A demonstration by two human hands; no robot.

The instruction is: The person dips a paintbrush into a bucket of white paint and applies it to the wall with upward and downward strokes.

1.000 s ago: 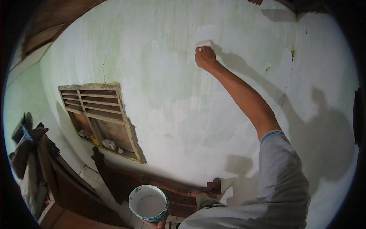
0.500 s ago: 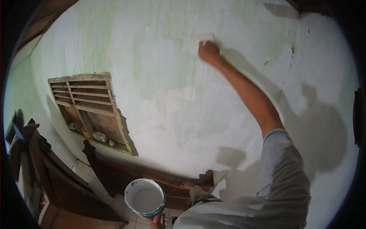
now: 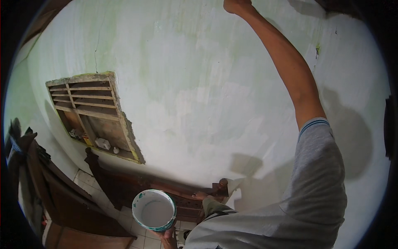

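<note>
My left hand (image 3: 168,236) holds a white bucket (image 3: 146,197) with green smears and pale grey liquid inside, low in the view. My right arm reaches high across the pale, patchy white-and-green wall (image 3: 186,103). My right hand (image 3: 237,6) is at the top edge, its fingers curled and partly out of view, so what it grips is hidden now. My bare foot (image 3: 199,195), below olive trousers, is by a carved dark wooden bed board (image 3: 157,180) along the wall's base.
A wooden louvred opening (image 3: 89,103) on the left has small items on its sill (image 3: 103,143). Dark wooden furniture (image 3: 62,199) draped with cloth stands lower left, on a tiled floor (image 3: 89,182). Cracks mark the right wall (image 3: 352,83), near dark timber above.
My right hand, which held a white brush-like object against the wall, has moved upward to the top edge. The bucket has shifted slightly left and up in view, along with the background.
</note>
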